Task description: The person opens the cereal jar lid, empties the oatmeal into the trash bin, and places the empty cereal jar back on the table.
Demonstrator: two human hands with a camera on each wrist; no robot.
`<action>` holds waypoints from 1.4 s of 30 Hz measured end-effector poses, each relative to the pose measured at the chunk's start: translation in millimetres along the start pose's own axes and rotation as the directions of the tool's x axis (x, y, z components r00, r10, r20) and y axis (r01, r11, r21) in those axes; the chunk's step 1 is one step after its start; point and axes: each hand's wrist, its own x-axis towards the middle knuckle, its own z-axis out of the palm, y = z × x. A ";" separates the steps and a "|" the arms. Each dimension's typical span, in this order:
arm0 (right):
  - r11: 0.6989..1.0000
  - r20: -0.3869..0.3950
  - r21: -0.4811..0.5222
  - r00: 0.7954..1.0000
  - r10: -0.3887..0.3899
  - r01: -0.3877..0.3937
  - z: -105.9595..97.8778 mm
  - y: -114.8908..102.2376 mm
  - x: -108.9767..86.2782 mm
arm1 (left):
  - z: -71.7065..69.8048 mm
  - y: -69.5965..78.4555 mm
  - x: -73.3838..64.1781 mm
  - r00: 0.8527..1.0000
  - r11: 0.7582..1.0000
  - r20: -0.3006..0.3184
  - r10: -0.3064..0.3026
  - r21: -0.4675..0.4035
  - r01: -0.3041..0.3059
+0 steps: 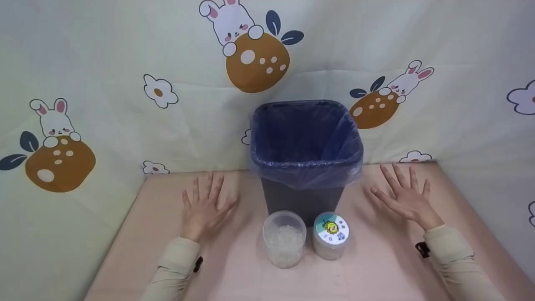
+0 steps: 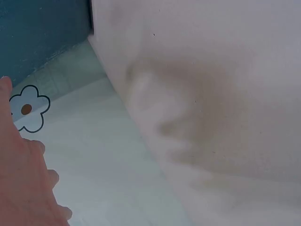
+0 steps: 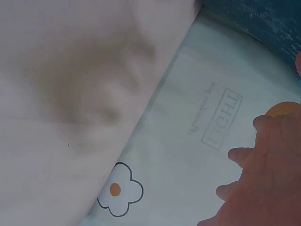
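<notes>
My left hand point(image 1: 205, 211) is held with fingers spread to the left of a dark bin point(image 1: 301, 196), holding nothing. On the bin's other side my right hand point(image 1: 407, 198) is spread the same way, also with nothing in it. A bluish plastic bag point(image 1: 309, 171) lines the bin and folds over its rim. In front of the bin stands a lidless clear tub point(image 1: 285, 242) with clear, lumpy contents. Right beside it is a smaller tub point(image 1: 330, 251) with a printed lid point(image 1: 332, 228). Both wrist views show part of the spread hands.
A pale pink tabletop point(image 1: 242, 280) lies under everything. Behind it and at both sides hangs a light cloth point(image 1: 125, 138) printed with rabbits, orange fruit and flowers. The bin stands close to the back cloth.
</notes>
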 end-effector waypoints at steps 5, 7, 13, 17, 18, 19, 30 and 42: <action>0.999 0.037 0.035 0.999 -0.029 0.028 -1.1 -4.6 -5.2 | 3.1 6.2 -7.2 1.000 1.000 0.002 0.018 0.021 -0.018; 0.997 0.047 0.056 0.998 -0.049 0.047 -2.3 -6.5 -8.6 | 5.1 10.3 -11.0 1.000 1.000 0.007 0.025 0.011 -0.025; 0.971 -0.001 0.164 0.985 -0.175 0.173 -0.7 -15.2 -20.4 | 9.9 25.8 -29.6 0.998 0.992 0.013 0.058 -0.109 -0.056; 0.911 -0.019 0.271 0.948 -0.318 0.311 3.7 -21.7 -27.4 | 14.6 33.5 -45.7 0.994 0.973 0.013 0.111 -0.205 -0.106; 0.898 -0.016 0.292 0.940 -0.341 0.330 4.8 -24.0 -28.4 | 15.7 35.2 -49.5 0.992 0.965 0.008 0.129 -0.230 -0.124; 0.887 -0.015 0.307 0.934 -0.357 0.344 6.0 -26.7 -29.4 | 16.8 37.1 -52.8 0.989 0.957 0.001 0.149 -0.254 -0.144; 0.826 -0.100 0.336 0.889 -0.447 0.453 14.7 -45.1 -40.3 | 27.8 63.9 -69.4 0.942 0.823 0.056 0.332 -0.505 -0.260; 0.778 -0.089 0.421 0.874 -0.477 0.467 19.9 -43.6 -47.4 | 61.2 74.1 -51.3 0.868 0.485 0.102 0.486 -0.858 -0.171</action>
